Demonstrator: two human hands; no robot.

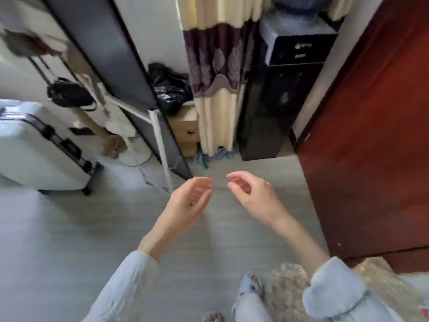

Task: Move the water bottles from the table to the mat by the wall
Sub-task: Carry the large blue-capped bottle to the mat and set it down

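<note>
My left hand [189, 201] and my right hand [251, 194] hang side by side over the grey floor [69, 228] in the middle of the view. Both hold nothing, and their fingers are loosely curled and apart. Pale blue sleeves cover both forearms. No small water bottle, table or mat shows in this view. A black water dispenser [278, 101] stands at the far wall, with a large blue jug [299, 3] on top, cut off by the frame edge.
A dark red wooden door [371, 135] stands close on the right. A white suitcase [39, 147] sits at the left. Ahead are a dark panel with a white rack [160, 145], a black bag [169, 87] on a wooden cabinet, and a cream-and-purple curtain [216, 77].
</note>
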